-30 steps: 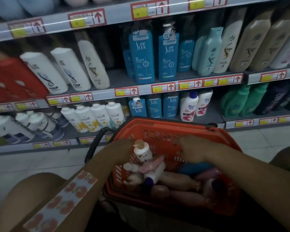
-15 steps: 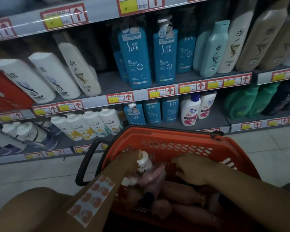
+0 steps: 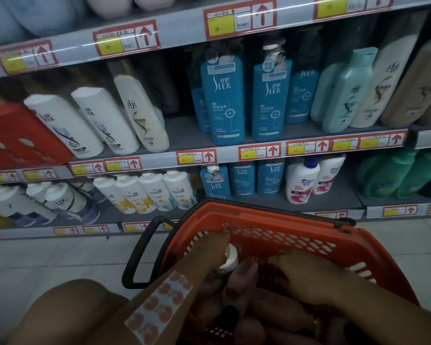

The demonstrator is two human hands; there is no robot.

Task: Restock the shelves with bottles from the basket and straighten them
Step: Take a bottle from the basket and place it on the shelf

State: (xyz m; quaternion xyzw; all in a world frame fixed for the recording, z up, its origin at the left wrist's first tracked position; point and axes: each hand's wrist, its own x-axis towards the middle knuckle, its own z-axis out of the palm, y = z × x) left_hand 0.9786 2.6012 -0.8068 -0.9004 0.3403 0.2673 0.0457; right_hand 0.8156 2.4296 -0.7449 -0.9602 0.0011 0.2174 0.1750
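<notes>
An orange basket (image 3: pixel 266 216) sits low in front of me, with several pinkish bottles (image 3: pixel 279 310) lying inside it. My left hand (image 3: pixel 205 255) reaches over the basket's left rim and wraps around a small white-capped bottle (image 3: pixel 230 257). My right hand (image 3: pixel 296 277) lies palm down over the bottles in the middle of the basket, fingers curled; what it holds is hidden. Shelves (image 3: pixel 184 138) behind the basket carry blue Slek bottles (image 3: pixel 223 100) and white shampoo bottles (image 3: pixel 97 123), some leaning.
White Pantene bottles (image 3: pixel 157 192) and a white and pink bottle (image 3: pixel 301 183) stand on the lowest shelf just beyond the basket. The basket's black handle (image 3: pixel 139 255) hangs off its left side. My knee (image 3: pixel 67 312) is at lower left over pale floor tiles (image 3: pixel 47 260).
My left hand has pushed deeper onto the white-capped bottle, covering more of it. My right hand has slid a little further into the basket. The view has shifted closer to the shelves.
</notes>
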